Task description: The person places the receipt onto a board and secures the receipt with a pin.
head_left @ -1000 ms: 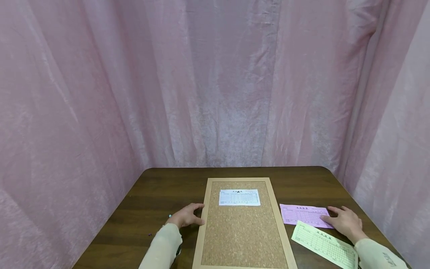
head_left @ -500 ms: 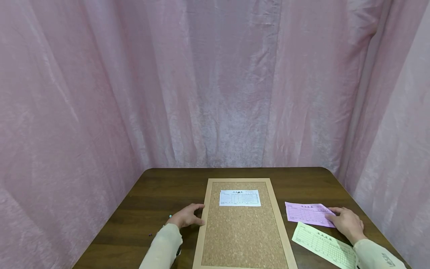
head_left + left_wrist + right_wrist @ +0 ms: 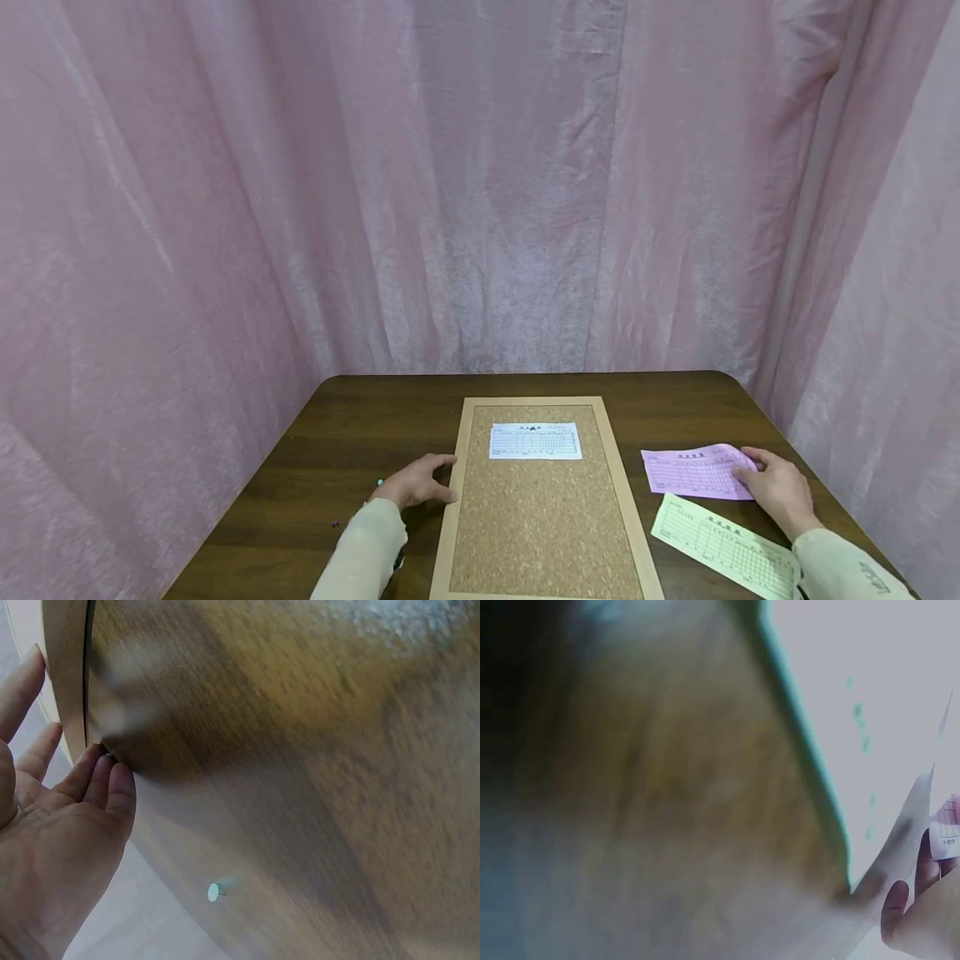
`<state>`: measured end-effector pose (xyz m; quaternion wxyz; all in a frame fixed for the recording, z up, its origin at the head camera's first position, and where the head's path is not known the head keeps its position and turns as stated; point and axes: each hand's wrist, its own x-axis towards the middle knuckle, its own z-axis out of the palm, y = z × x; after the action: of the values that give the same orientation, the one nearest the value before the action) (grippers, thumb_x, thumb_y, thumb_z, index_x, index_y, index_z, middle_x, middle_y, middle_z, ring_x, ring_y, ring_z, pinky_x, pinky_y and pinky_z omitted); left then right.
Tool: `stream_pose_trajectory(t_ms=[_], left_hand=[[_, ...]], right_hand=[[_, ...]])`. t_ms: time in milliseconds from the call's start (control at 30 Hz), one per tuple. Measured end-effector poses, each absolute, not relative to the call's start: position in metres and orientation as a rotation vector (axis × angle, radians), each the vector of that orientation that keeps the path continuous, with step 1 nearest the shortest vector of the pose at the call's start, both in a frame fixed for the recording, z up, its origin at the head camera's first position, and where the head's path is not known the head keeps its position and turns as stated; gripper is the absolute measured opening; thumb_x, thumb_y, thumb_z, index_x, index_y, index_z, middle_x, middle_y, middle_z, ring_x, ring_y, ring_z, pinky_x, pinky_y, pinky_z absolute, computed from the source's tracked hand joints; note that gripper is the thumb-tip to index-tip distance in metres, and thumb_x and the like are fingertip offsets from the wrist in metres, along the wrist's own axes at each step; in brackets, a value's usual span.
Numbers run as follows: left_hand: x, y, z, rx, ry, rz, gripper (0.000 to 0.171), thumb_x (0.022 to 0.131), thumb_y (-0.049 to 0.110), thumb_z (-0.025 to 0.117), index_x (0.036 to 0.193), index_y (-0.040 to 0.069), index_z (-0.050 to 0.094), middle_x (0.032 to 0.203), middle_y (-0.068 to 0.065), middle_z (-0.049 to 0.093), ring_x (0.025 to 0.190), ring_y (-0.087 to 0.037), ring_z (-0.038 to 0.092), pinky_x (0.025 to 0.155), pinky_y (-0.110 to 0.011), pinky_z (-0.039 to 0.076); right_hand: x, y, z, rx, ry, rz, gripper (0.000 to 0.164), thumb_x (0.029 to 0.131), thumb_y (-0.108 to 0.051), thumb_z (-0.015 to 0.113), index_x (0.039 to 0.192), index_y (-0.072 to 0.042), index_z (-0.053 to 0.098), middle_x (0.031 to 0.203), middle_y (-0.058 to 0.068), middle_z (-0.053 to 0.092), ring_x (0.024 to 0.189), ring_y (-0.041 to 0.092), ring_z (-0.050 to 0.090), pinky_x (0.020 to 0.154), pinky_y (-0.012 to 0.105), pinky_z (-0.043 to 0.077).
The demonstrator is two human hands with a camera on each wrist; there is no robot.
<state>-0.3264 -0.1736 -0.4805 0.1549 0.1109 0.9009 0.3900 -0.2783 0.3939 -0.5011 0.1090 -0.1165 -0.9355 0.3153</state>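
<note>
My right hand (image 3: 782, 493) pinches the right end of a pink-purple printed form slip (image 3: 686, 473), thumb on top and fingers beneath. That end of the slip bows up off the table. In the right wrist view, the hand and slip show only at the right edge. A light green form slip (image 3: 720, 543) lies at a slant just in front, partly under the right sleeve. My left hand (image 3: 417, 482) touches the left frame of a cork board (image 3: 540, 525) with its fingertips. Near the board's top, a white form slip (image 3: 536, 446) bears a small dark spot, perhaps a pin.
On the brown wooden table (image 3: 360, 425), a pale green thumbtack (image 3: 214, 892) stands beside the left hand. A tiny purple item (image 3: 335, 524) lies farther left. Pink curtains (image 3: 517, 208) hang behind the table and along both sides.
The purple slip has slid to the right, away from the board, and its right end has lifted as the right hand takes hold of it. The left hand stays put.
</note>
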Motion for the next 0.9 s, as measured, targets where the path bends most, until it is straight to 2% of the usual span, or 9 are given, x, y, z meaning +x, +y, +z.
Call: stream_pose_trajectory(t_ms=[233, 400, 600, 900], left_hand=[[-0.325, -0.172, -0.480, 0.324, 2.597, 1.097, 0.068, 0.082, 0.007, 0.081, 0.143, 0.002, 0.050, 0.149, -0.027, 0.037, 0.137, -0.047, 0.031, 0.107, -0.060, 0.031], [-0.326, -0.171, -0.478, 0.312, 2.594, 1.068, 0.068, 0.082, 0.007, 0.080, 0.143, 0.002, 0.050, 0.149, -0.026, 0.038, 0.138, -0.046, 0.032, 0.107, -0.059, 0.031], [-0.332, -0.171, -0.473, 0.349, 2.582, 1.022, 0.069, 0.081, 0.008, 0.081, 0.143, 0.002, 0.050, 0.147, -0.025, 0.042, 0.135, -0.045, 0.036, 0.105, -0.058, 0.034], [-0.335, -0.169, -0.464, 0.310, 2.623, 1.021, 0.057, 0.086, 0.017, 0.077, 0.137, 0.003, 0.056, 0.136, -0.019, 0.053, 0.123, -0.039, 0.050, 0.098, -0.057, 0.041]], right_hand=[[-0.282, 0.395, -0.496, -0.427, -2.755, 1.042, 0.068, 0.093, -0.030, 0.065, 0.140, 0.012, 0.041, 0.130, 0.035, 0.053, 0.119, 0.057, 0.043, 0.093, 0.062, 0.034], [-0.282, 0.393, -0.494, -0.468, -2.710, 1.099, 0.062, 0.095, -0.030, 0.064, 0.137, 0.012, 0.046, 0.136, 0.035, 0.048, 0.121, 0.056, 0.043, 0.095, 0.060, 0.035], [-0.281, 0.390, -0.489, -0.492, -2.660, 1.170, 0.059, 0.101, -0.036, 0.054, 0.136, 0.011, 0.049, 0.141, 0.034, 0.043, 0.125, 0.055, 0.040, 0.098, 0.061, 0.032], [-0.283, 0.382, -0.479, -0.504, -2.519, 1.292, 0.056, 0.102, -0.034, 0.048, 0.135, 0.012, 0.050, 0.139, 0.034, 0.046, 0.125, 0.050, 0.043, 0.097, 0.056, 0.035]])
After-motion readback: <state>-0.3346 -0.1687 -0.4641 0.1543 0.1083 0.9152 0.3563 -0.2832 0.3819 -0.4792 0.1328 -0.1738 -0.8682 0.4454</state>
